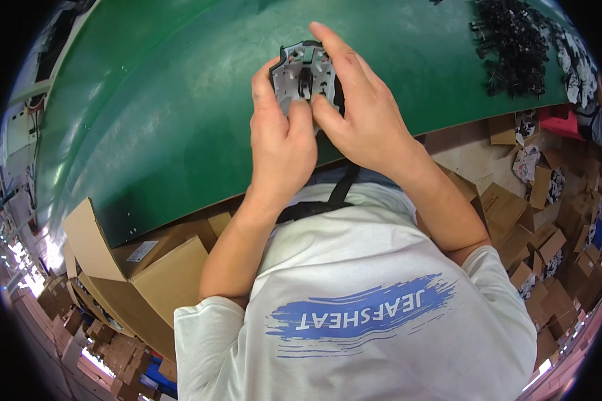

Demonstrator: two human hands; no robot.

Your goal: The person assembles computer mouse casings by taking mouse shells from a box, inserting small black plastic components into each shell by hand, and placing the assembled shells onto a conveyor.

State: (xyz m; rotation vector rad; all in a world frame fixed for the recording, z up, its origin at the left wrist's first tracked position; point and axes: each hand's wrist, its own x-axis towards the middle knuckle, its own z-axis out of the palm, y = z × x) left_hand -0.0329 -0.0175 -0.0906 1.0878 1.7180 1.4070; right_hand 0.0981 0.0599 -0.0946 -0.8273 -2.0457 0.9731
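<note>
You have a small grey-and-black plastic shell with a curved outline (289, 79) between your two bare hands, over the green, smooth-topped desk (180, 127), near its front edge. Its hollow inner side faces up toward you, showing pale grey walls, small moulded posts and a dark upright piece (306, 81) in the middle.

Your left grip (281, 147) is closed on the left side of the shell, its thumb at the near end. Your right grip (364, 120) is closed on the right side, its thumb at the near end beside your left thumb, while its index finger reaches past the far right corner. Whether the shell touches the desk, you cannot tell from this view.

Well apart, at the far right of the desk, lies a heap of small black plastic parts (515, 53), with a strip of white-and-black pieces (575, 67) beside it. An open brown cardboard box (174, 274) stands below the desk's front edge on your left, and more brown cardboard boxes (505, 210) crowd the floor on your right.
</note>
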